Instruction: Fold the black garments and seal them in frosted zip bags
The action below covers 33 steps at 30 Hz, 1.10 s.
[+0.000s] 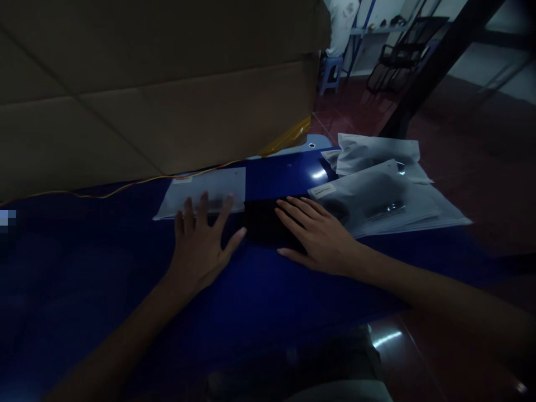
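Observation:
My left hand [200, 245] lies flat on the blue table [104, 290], fingers spread, its fingertips on the edge of a pale plastic bag [205, 192]. My right hand [318, 234] rests flat with fingers stretched out on a dark folded item [262, 220] that lies between the two hands. The dark item is hard to make out in the dim light.
A large cardboard box [146, 95] stands at the back of the table. A stack of plastic bags with dark contents [377, 195] lies at the right edge. A thin yellow cord [125, 187] runs along the box's base. Chairs and a stool stand on the floor beyond.

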### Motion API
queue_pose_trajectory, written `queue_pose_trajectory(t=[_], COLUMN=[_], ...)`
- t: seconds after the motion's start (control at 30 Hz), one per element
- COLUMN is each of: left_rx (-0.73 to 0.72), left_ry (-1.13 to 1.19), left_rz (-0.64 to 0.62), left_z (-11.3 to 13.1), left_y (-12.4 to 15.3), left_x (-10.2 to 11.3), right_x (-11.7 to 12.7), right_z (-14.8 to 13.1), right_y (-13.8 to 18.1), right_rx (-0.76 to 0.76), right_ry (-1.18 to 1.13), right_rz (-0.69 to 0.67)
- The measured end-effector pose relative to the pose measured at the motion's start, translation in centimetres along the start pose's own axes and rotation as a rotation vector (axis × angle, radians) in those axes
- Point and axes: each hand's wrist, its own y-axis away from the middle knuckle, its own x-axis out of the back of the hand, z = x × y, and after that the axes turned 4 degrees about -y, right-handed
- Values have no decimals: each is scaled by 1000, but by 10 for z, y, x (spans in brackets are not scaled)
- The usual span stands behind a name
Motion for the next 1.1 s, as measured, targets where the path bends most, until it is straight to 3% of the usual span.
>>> queue_pose_trajectory(t=[0.17, 0.33, 0.53, 0.8, 1.1], left_rx=[23, -48, -204, -525, -446], left_ry=[-50, -2, 144, 323, 172], left_rz=[24, -3, -93, -6, 97], left_z=[-21, -15, -6, -2, -15], left_y=[-2, -6, -8, -10, -8], left_x=[-12, -4, 6, 5, 1], right_x=[3, 6, 7, 10, 14], right_z=[2, -2, -9, -7, -6], right_y=[1, 1, 2, 2, 2], right_rx=[56, 248, 395, 437, 490], right_ry=[-38, -126, -229, -214, -25], right_rz=[-18, -85, -124, -137, -76])
